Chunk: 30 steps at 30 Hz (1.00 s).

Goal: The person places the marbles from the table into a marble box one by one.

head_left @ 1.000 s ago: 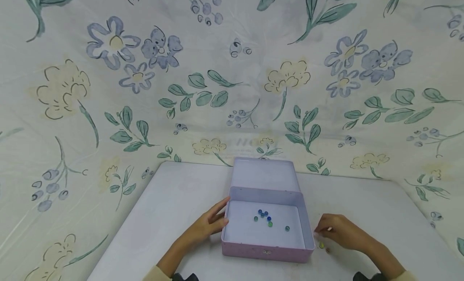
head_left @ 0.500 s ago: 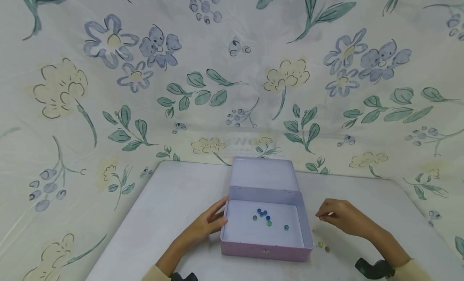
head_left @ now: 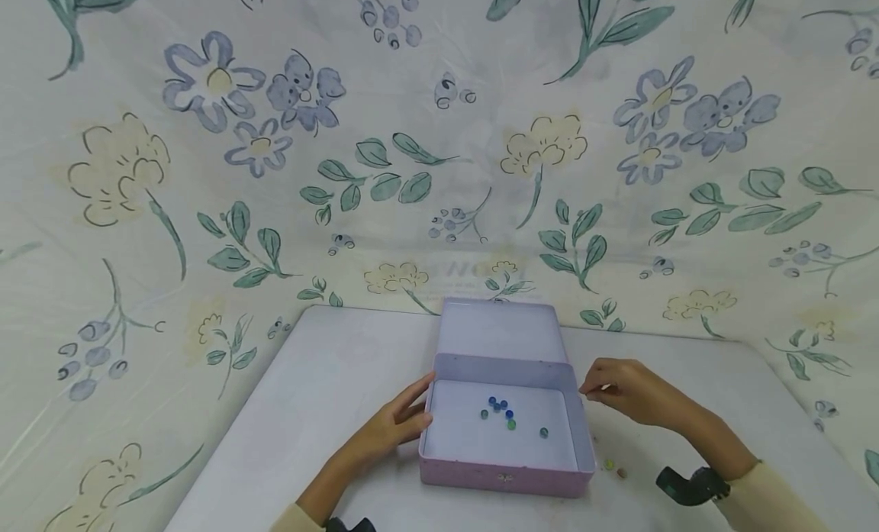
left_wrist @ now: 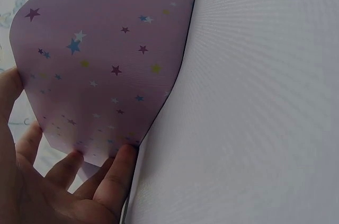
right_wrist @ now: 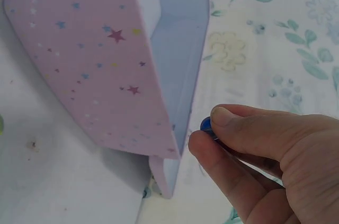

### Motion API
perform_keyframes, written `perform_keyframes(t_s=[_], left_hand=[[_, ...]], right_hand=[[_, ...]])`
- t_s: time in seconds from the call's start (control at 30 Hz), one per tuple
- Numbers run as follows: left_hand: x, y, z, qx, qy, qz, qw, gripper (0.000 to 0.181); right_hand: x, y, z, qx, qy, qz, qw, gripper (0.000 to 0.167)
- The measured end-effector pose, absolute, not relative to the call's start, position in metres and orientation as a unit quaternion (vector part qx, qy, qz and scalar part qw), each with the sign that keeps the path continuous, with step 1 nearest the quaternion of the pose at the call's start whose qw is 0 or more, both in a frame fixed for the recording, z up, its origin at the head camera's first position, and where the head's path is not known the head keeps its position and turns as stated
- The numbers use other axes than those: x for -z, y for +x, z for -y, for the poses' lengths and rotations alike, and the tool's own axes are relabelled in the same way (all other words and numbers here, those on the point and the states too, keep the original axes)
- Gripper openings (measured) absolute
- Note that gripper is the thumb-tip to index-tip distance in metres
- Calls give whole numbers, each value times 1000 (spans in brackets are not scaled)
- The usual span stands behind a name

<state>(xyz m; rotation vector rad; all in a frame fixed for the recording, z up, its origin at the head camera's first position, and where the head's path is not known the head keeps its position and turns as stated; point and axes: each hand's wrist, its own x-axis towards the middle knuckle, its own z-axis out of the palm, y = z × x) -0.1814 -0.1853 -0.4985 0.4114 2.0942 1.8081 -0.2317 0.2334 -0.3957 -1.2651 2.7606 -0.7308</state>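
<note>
Right hand (head_left: 628, 391) pinching a blue marble (right_wrist: 208, 126) beside an open star-printed box (head_left: 504, 477).

The blue marble sits between thumb and fingertip, just below the middle of the right wrist view; in the head view that hand is right of centre, by the box's right rim. The left hand (head_left: 387, 429), lower centre-left, has its fingers spread and fairly straight, their tips touching the box's left wall. The lid (head_left: 501, 330) leans back at the top of the box. Seven blue and green glass marbles (head_left: 511, 424) lie apart or clustered on its floor. A yellow-green marble (head_left: 609, 464) and a brownish one (head_left: 622, 473) rest on the white table (head_left: 330, 372), lower right.
</note>
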Motion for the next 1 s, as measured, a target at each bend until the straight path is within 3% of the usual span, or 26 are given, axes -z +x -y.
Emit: perform_keyframes(t_s=[0.6,1.0], left_hand=[[499,-182,186,-637,150,-737,169,67],[498,-181,185,-634,154,-740,166,67]], right_hand=[[377,-249,-180,207,-448,-869,32,19],[384,-259,-145,202,-468,-858,56,16]])
